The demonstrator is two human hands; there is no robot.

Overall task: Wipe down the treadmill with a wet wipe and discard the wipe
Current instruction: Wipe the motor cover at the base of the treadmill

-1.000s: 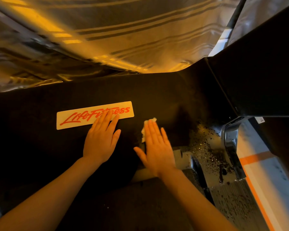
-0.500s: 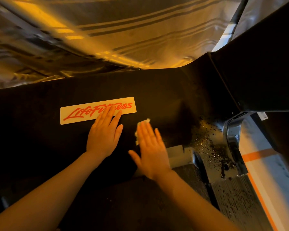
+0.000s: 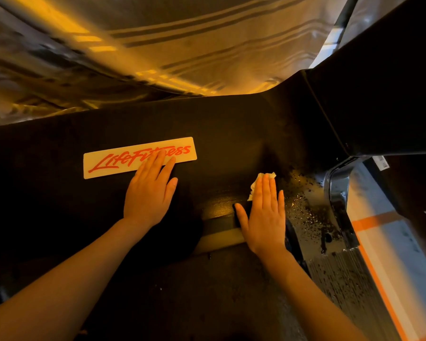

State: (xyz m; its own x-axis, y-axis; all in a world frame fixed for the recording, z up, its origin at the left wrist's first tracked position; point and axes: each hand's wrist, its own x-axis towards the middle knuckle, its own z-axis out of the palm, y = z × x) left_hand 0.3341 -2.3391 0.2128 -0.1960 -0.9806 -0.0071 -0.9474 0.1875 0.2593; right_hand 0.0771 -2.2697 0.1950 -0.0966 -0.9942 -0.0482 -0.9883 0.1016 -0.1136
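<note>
**Flat hands on the treadmill hood**

Both forearms are reaching in from the near edge over the dark treadmill (image 3: 231,134). The right hand (image 3: 265,217) is lying flat with fingers straight and together, pressing the wipe (image 3: 256,184) onto the hood — only a white crumpled edge is showing past the fingertips. Just right of it, a wet, speckled patch (image 3: 310,207) is glistening. The left hand (image 3: 149,193) is resting open and flat, holding nothing, its fingertips overlapping the logo plate (image 3: 108,163). Beyond the hood, a striped floor (image 3: 182,33) is catching yellow light.
</note>
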